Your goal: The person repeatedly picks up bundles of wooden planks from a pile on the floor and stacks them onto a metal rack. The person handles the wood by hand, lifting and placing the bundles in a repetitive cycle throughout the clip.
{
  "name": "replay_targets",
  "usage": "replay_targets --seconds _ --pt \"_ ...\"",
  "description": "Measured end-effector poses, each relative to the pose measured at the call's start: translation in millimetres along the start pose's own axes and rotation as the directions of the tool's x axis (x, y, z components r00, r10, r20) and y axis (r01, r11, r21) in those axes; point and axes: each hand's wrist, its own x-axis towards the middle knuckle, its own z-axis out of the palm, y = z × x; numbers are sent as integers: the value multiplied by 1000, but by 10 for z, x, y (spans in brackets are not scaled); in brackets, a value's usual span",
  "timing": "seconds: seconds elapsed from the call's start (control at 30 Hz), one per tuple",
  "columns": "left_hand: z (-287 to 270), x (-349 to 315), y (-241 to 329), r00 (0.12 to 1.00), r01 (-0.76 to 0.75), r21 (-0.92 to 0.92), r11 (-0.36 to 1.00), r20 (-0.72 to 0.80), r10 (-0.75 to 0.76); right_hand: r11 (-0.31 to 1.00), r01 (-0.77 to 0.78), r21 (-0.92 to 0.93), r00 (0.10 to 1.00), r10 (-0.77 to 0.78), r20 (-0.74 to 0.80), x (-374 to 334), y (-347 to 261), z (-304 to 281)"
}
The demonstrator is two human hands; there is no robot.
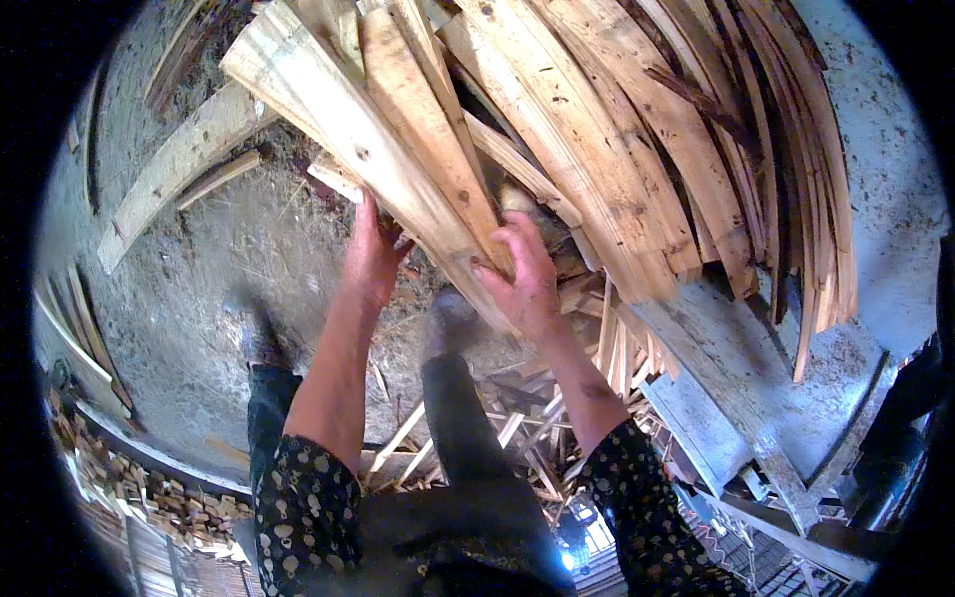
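A long pale plank point(363, 149) slants across the middle in front of me. My left hand point(374, 254) is under its left edge, with fingers partly hidden beneath the wood. Beside those fingers a short split piece point(336, 179) sticks out to the left. My right hand point(524, 274) is closed round the right edge of the plank near its close end, thumb on top and fingers by a second, narrower board point(423, 109). That board lies along the plank's right side and touches it.
A big stack of boards point(597, 149) fills the far right on a grey metal surface point(875, 169). Loose boards point(189, 164) lie on the dirty floor point(229, 298) at left. Scrap strips point(527, 428) pile up near my legs, and cut wood point(159, 497) is heaped at lower left.
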Motion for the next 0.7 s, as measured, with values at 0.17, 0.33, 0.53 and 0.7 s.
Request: replay_targets --seconds 0.17,0.33,0.53,0.7 --pt "73 -84 -132 997 -9 66 998 71 4 967 -254 -7 960 253 118 15 139 160" --pt "407 -154 -105 990 -59 193 980 -113 82 964 -260 50 942 242 230 166 222 161" --pt "566 -597 -50 954 -174 63 983 -238 184 845 -465 263 861 363 356 33 -342 -121" --pt "803 -1486 141 967 3 -25 1000 -256 -10 682 -554 478 799 272 536 -340 -1003 -711"
